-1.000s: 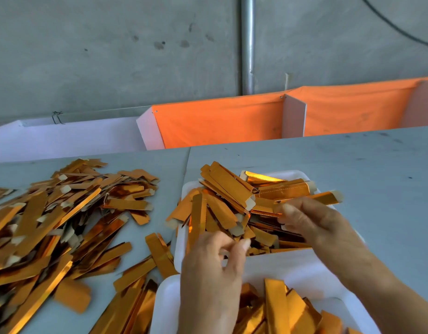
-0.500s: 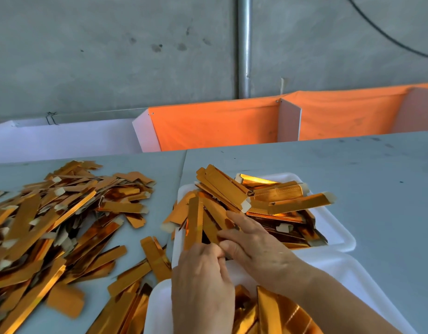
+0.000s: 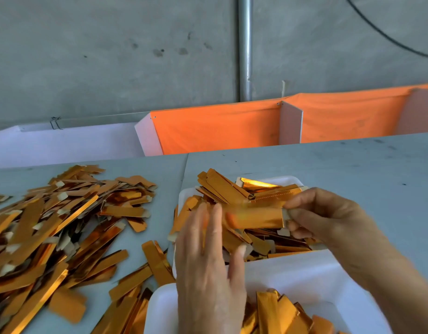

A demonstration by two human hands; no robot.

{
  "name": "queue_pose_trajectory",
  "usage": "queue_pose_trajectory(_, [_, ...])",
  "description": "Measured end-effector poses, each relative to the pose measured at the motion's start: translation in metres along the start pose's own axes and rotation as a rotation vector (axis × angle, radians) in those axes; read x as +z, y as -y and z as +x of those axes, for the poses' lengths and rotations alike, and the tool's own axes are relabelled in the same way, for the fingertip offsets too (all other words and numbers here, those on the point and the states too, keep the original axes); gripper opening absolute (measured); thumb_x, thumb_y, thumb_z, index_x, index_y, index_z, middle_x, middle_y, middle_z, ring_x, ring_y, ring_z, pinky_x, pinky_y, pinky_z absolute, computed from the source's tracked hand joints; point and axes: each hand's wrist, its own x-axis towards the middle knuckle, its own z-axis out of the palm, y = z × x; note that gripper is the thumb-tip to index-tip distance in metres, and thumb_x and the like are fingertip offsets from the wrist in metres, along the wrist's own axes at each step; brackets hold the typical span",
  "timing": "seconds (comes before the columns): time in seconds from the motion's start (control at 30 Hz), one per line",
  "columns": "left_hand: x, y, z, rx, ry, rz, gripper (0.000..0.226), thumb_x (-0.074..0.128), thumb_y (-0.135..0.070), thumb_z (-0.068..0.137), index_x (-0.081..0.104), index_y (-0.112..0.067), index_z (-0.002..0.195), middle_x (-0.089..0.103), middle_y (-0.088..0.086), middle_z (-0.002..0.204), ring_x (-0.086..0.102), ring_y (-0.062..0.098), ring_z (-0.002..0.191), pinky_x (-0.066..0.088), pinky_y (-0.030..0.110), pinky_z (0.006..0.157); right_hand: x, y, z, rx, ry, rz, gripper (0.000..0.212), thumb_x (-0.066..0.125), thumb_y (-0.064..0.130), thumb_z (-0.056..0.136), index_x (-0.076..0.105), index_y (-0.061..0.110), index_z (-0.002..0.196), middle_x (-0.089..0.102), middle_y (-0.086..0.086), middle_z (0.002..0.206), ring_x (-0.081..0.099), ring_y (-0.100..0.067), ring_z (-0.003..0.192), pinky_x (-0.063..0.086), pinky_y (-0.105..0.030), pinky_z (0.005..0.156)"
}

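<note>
Strip of gold foil [image 3: 254, 218] is held level, clear of the heap, above the far tray [image 3: 290, 180]. My right grip [image 3: 328, 222] pinches its pale tab end [image 3: 285, 214] between thumb and forefinger. Holding by the tab keeps the shiny face free of the fingers and lets the whole length be looked over. My left grip [image 3: 208, 268] is released, with fingers straight and side by side at the strip's other end and the thumb apart and lower. Motion blur prevents a finding on whether those fingertips touch the foil. In my judgement they are placed to steady or smooth that end.

Below the strip, the far tray, a white one, carries a crossed heap of like pieces, some jutting over its rim. The near tray [image 3: 292, 273], also white and just beside it, holds more pieces lying flatter. I judge one tray to be supply and the other to be for finished pieces, but which is which cannot be determined. To the left, a wide loose pile [image 3: 51, 225] lies spread on the grey tabletop [image 3: 353, 177], well apart from both grips. Orange cloth panels [image 3: 220, 126] stand along the tabletop's far edge, before a concrete wall.
</note>
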Motion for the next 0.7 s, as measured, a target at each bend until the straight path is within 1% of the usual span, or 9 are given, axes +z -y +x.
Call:
queue_pose_trajectory(0.07, [0.000,-0.002,0.001,0.146,0.000,0.049,0.064,0.059,-0.050,0.081,0.044,-0.020,0.136,0.050,0.006,0.138,0.037,0.028,0.133,0.036,0.056,0.100,-0.005,0.008,-0.003,0.053,0.138,0.017,0.023,0.061,-0.004,0.084,0.071,0.013,0.071,0.065,-0.011,0.064,0.062,-0.014,0.056,0.050,-0.017,0.053])
queue_pose_trajectory(0.13, [0.000,-0.002,0.002,0.229,0.025,0.108,0.060,0.051,-0.051,0.078,0.051,-0.020,0.130,0.058,0.003,0.131,0.042,0.031,0.131,0.029,0.065,0.100,-0.006,0.014,-0.005,0.061,0.212,0.026,0.015,0.064,0.003,0.078,0.070,0.014,0.071,0.063,-0.011,0.063,0.060,-0.015,0.056,0.049,-0.018,0.052])
queue_pose_trajectory(0.23, [0.002,0.001,0.000,0.265,0.020,0.129,0.054,0.077,-0.038,0.067,0.066,-0.015,0.115,0.068,-0.001,0.110,0.057,0.026,0.118,0.036,0.070,0.092,-0.008,0.015,-0.006,0.066,0.241,0.035,0.009,0.066,0.009,0.071,0.068,0.016,0.074,0.061,-0.009,0.065,0.058,-0.015,0.057,0.049,-0.020,0.053])
queue_pose_trajectory(0.33, [0.001,-0.001,-0.002,0.184,0.093,-0.017,0.071,0.092,-0.026,0.050,0.063,-0.018,0.114,0.065,-0.007,0.105,0.045,0.007,0.107,0.049,0.062,0.081,-0.012,0.012,-0.005,0.075,0.234,0.010,0.020,0.062,-0.001,0.079,0.068,0.018,0.079,0.063,-0.008,0.068,0.059,-0.016,0.058,0.049,-0.020,0.053])
queue_pose_trajectory(0.4, [-0.006,-0.008,0.001,0.063,0.156,-0.147,0.074,0.088,-0.030,0.058,0.048,-0.043,0.119,0.051,-0.034,0.107,0.035,-0.008,0.103,0.048,0.055,0.093,-0.013,0.012,-0.005,0.076,0.247,0.017,0.017,0.064,0.004,0.074,0.069,0.018,0.081,0.064,-0.007,0.071,0.060,-0.016,0.059,0.050,-0.020,0.054])
queue_pose_trajectory(0.47, [-0.006,-0.011,-0.002,-0.019,0.181,-0.182,0.064,0.079,-0.037,0.070,0.032,-0.060,0.108,0.032,-0.053,0.104,0.026,-0.020,0.109,0.041,0.041,0.104,-0.014,0.013,-0.005,0.079,0.268,-0.005,0.013,0.066,0.014,0.068,0.070,0.019,0.079,0.066,-0.007,0.072,0.061,-0.016,0.062,0.052,-0.021,0.057])
queue_pose_trajectory(0.53, [-0.007,-0.009,-0.003,0.002,0.222,-0.163,0.055,0.080,-0.036,0.068,0.043,-0.054,0.104,0.042,-0.047,0.095,0.033,-0.020,0.104,0.049,0.042,0.095,-0.015,0.014,-0.005,0.088,0.280,-0.028,0.015,0.067,0.019,0.065,0.071,0.016,0.079,0.067,-0.008,0.072,0.062,-0.015,0.063,0.053,-0.021,0.058])
queue_pose_trajectory(0.6, [-0.004,-0.005,-0.002,0.155,0.186,-0.027,0.052,0.089,-0.038,0.054,0.060,-0.036,0.098,0.055,-0.031,0.086,0.043,-0.008,0.087,0.057,0.047,0.076,-0.016,0.014,-0.005,0.102,0.289,-0.037,0.015,0.067,0.021,0.065,0.071,0.014,0.078,0.066,-0.010,0.069,0.061,-0.016,0.061,0.051,-0.020,0.056])
queue_pose_trajectory(0.7, [0.007,0.001,-0.004,0.252,0.159,0.075,0.054,0.090,-0.043,0.048,0.066,-0.026,0.093,0.063,-0.013,0.094,0.041,0.004,0.096,0.056,0.048,0.075,-0.017,0.013,-0.005,0.120,0.305,-0.017,0.015,0.067,0.019,0.065,0.071,0.012,0.077,0.063,-0.010,0.065,0.057,-0.015,0.058,0.049,-0.019,0.053])
